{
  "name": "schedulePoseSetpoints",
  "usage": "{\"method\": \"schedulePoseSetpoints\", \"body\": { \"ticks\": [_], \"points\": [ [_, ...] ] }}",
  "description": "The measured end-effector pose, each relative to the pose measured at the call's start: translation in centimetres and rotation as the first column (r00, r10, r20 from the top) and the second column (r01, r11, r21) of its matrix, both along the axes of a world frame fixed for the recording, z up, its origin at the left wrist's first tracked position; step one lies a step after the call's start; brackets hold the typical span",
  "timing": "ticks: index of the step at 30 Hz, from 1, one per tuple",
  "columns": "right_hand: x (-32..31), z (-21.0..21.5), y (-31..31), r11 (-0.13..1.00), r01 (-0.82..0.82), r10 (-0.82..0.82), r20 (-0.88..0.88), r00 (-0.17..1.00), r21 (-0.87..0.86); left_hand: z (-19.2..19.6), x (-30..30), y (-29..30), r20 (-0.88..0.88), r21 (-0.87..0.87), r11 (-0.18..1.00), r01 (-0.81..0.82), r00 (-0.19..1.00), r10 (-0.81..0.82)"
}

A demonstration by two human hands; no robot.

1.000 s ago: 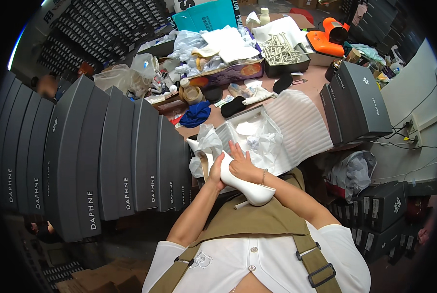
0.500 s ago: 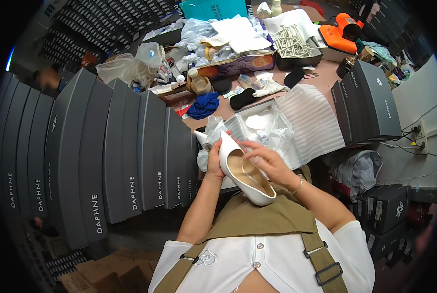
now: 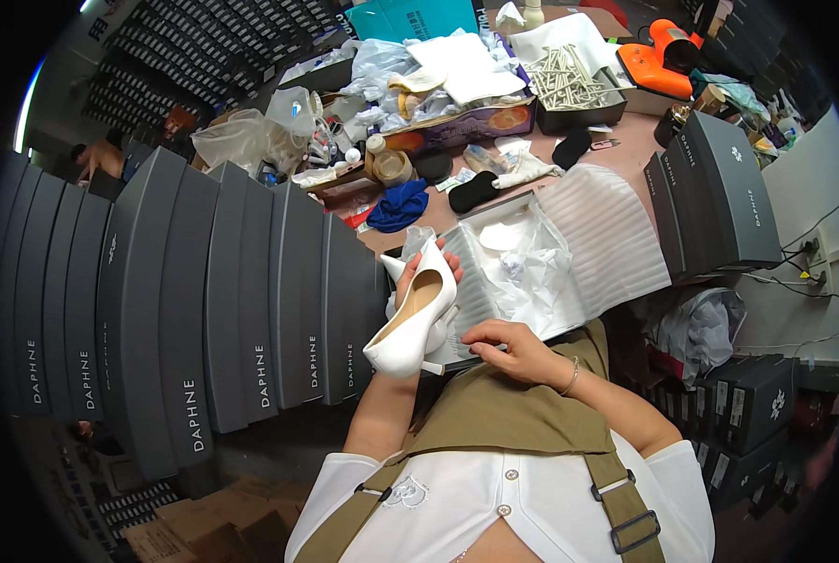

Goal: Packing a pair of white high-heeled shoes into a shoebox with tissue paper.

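A white pointed high-heeled pump (image 3: 403,340) is in my left hand (image 3: 406,281), gripped round its front part. Its toe points up and away, while the heel end hangs low over my left forearm. Behind it shows the toe of a second white shoe (image 3: 393,266), beside crumpled clear wrapping; whether my left hand touches this one too I cannot tell. My right hand (image 3: 515,351) hovers to the right of the pump, thumb apart from the bent fingers, with nothing in it. Beyond both hands lies an open shoe box (image 3: 504,205) holding white tissue paper (image 3: 537,277).
Dark grey shoe boxes (image 3: 185,310) stand in a row at the left, with more boxes (image 3: 720,206) at the right. A white foam sheet (image 3: 617,230) spreads beside the open box. Further back are a blue cloth (image 3: 399,206), black pads (image 3: 474,191) and an orange tape dispenser (image 3: 654,72).
The pump has turned, its heel end swinging from lower right to lower left, showing its outer side and heel. My right hand has drawn away from its opening and dropped lower.
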State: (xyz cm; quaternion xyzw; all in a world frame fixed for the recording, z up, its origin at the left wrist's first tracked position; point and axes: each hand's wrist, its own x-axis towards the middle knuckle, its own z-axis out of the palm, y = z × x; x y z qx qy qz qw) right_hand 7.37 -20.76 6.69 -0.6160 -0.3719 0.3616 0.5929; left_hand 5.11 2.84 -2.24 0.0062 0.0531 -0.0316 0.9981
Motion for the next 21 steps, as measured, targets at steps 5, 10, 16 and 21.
{"method": "schedulePoseSetpoints", "body": {
  "ticks": [5, 10, 16, 21],
  "points": [
    [-0.3, -0.2, -0.1, 1.0, 0.028, -0.028, -0.004, 1.0, -0.003, -0.4, 0.0, -0.1, 0.014, 0.004, 1.0, 0.013, 1.0, -0.013],
    [-0.1, -0.2, -0.2, 0.998, 0.041, -0.039, 0.04, 0.998, -0.052, 1.0, -0.3, -0.7, -0.033, 0.073, 0.997, 0.018, 0.999, -0.015],
    [0.6, -0.7, -0.3, 0.972, 0.231, -0.223, -0.44, 0.87, -0.036, 1.8, -0.4, -1.1, -0.283, 0.261, 0.965, -0.008, 0.955, 0.085],
    [1.4, -0.6, -1.1, 0.978, 0.196, -0.133, -0.525, 0.841, 0.066, 0.1, 0.8, -0.9, -0.408, 0.42, 0.901, -0.108, 0.865, 0.293]
  ]
}}
